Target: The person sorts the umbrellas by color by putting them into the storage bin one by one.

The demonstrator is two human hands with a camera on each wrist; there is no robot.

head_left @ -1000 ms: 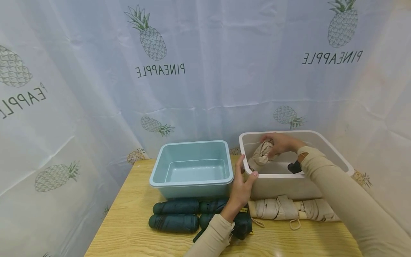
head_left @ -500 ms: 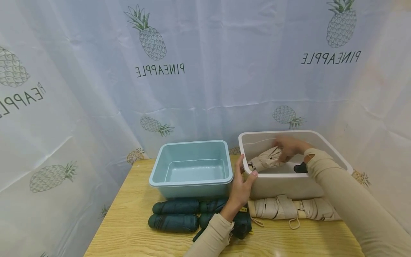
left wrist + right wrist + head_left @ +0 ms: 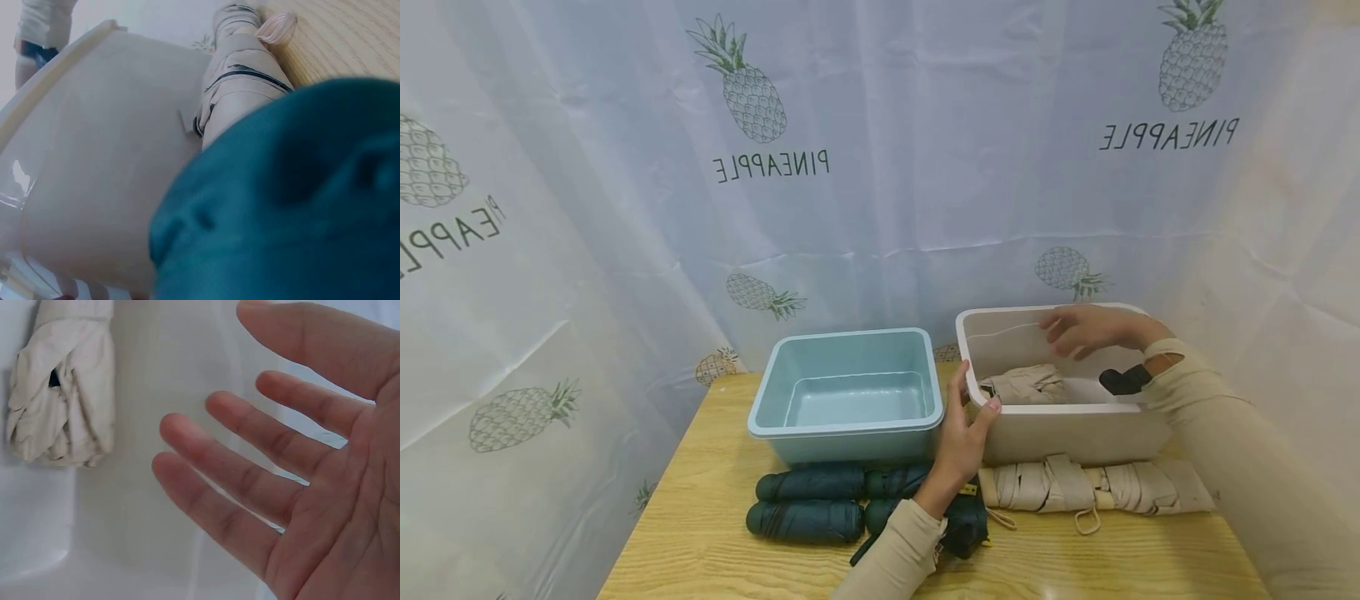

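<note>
A beige folded umbrella [image 3: 1026,385] lies along the left part of the light grey plastic bin [image 3: 1075,410], its gathered cloth end towards the right. My right hand [image 3: 1093,327] hovers over the bin, apart from the umbrella; in the right wrist view its fingers [image 3: 237,469] are spread and hold nothing. My left hand [image 3: 961,433] grips the bin's front left corner, thumb on the front and fingers along the left side. The left wrist view shows the bin's outer wall [image 3: 106,162], but a blurred dark teal shape fills its lower right and the left hand is hidden.
A light blue bin [image 3: 850,431] stands left of the grey one. Several dark green folded umbrellas [image 3: 808,521] lie before it in two rows. Beige folded umbrellas [image 3: 1037,487] with wrist loops lie end to end before the grey bin. A pineapple-print curtain [image 3: 880,167] hangs behind.
The right hand lowered the beige umbrella flat in the grey bin, let go of it and moved up and right. The left hand has stayed at the corner.
</note>
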